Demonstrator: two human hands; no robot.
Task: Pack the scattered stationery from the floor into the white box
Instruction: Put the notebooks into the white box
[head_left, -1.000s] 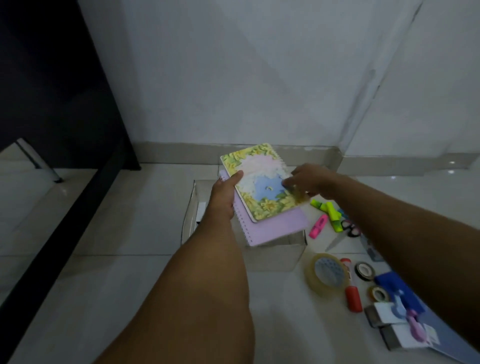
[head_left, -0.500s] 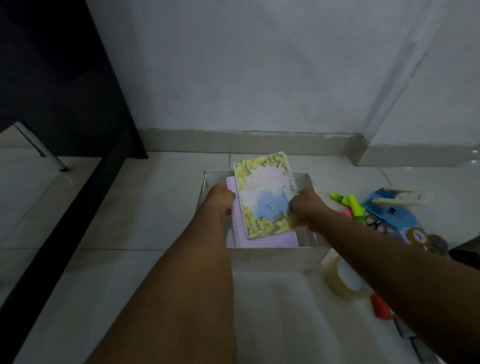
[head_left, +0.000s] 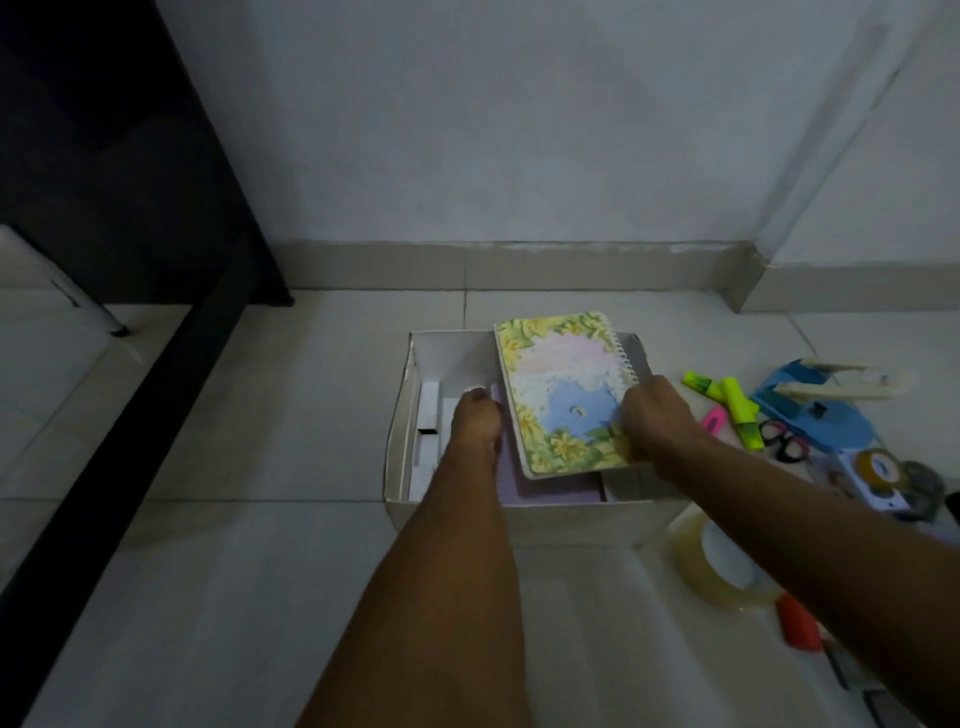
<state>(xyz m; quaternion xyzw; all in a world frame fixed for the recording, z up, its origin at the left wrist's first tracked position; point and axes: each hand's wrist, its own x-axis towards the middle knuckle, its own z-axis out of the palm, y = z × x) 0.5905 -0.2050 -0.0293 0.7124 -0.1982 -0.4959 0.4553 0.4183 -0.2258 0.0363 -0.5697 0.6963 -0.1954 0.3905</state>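
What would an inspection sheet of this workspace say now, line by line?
Surface: pale tiled floor.
Job's things: floral notebook rests tilted over purple notebook in white box; highlighters, scissors, clear tape roll lie on floor at right.
Clutter: white pieces in box's left part.
Hands: left hand at purple notebook's left edge, fingers hidden; right hand grips floral notebook's spiral edge.
Cables: nothing seen.
Surroundings: white wall, skirting, dark furniture at left.

2 notebks, 1 box, 2 hands
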